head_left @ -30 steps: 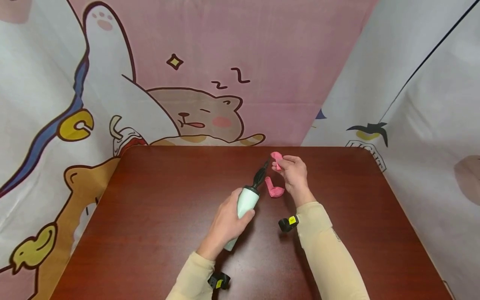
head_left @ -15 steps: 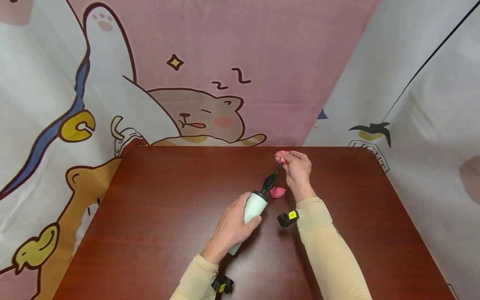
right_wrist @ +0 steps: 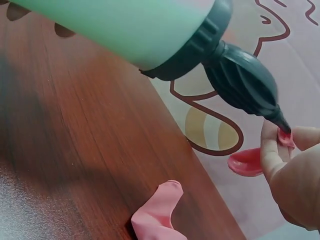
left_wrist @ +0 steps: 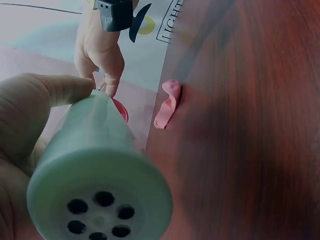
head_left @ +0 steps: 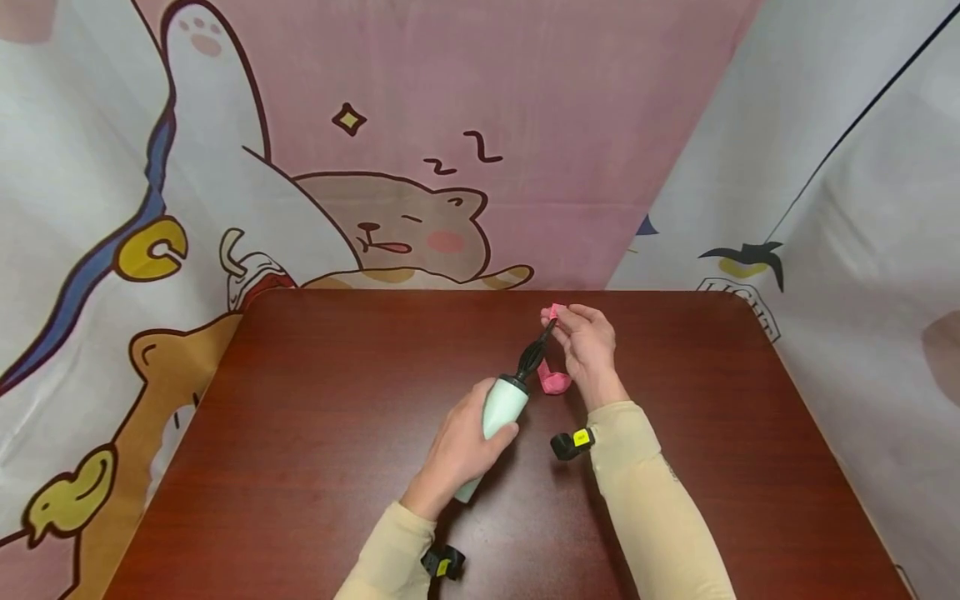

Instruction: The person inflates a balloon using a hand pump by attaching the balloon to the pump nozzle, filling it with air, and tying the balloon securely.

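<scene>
My left hand (head_left: 465, 433) grips a mint-green balloon pump (head_left: 504, 404), its fingers and thumb around the body. The pump's ribbed black nozzle (right_wrist: 242, 80) points up and away to the right. At its tip, my right hand (head_left: 590, 346) pinches a deflated pink balloon (right_wrist: 245, 163) by the neck. In the right wrist view the nozzle tip sits right at the balloon's mouth, between finger and thumb. A second limp pink balloon (head_left: 555, 382) lies on the table below the right hand. The left wrist view shows the pump's holed end close up.
The dark reddish-brown table (head_left: 315, 433) reaches back to a cartoon-printed curtain (head_left: 570, 150) along its far edge. Each wrist carries a small black camera, such as the right wrist camera (head_left: 572, 444).
A second ago the nozzle stood apart from the held balloon; now its tip is at the mouth. Over the last half second both hands have shifted slightly left together.
</scene>
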A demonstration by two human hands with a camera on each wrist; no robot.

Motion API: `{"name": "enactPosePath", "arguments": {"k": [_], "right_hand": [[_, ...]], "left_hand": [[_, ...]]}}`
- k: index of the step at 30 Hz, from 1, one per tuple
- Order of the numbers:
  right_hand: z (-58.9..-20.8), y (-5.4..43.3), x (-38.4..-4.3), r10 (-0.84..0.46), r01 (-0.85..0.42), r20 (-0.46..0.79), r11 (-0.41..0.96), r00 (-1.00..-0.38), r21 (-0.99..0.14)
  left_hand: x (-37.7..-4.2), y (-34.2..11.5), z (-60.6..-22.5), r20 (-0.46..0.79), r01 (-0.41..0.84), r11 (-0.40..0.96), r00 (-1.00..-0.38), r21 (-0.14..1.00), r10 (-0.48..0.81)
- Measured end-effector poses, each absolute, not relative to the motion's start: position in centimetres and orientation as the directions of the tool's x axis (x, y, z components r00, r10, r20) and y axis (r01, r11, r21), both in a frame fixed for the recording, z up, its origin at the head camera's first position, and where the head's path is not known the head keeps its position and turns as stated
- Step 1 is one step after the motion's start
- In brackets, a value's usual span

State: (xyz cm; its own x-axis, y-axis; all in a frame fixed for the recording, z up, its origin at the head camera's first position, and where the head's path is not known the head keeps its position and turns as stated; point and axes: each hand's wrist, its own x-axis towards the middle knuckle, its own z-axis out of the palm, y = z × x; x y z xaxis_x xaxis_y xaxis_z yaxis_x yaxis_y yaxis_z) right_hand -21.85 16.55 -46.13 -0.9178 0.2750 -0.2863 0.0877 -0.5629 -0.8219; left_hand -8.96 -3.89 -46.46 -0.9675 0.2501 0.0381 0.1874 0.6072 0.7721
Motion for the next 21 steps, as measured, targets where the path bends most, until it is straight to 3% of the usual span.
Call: {"name": "enactPosePath", "arguments": {"k": [21], "right_hand": [[-46.5,16.2,-20.1,0.091,0.182,-0.240,-0.414,-0.966,-0.892]], "left_hand": [[-9.5,-3.9,-46.2,0.012,0.141,0.587,-0.976,0.797,0.218]]}}
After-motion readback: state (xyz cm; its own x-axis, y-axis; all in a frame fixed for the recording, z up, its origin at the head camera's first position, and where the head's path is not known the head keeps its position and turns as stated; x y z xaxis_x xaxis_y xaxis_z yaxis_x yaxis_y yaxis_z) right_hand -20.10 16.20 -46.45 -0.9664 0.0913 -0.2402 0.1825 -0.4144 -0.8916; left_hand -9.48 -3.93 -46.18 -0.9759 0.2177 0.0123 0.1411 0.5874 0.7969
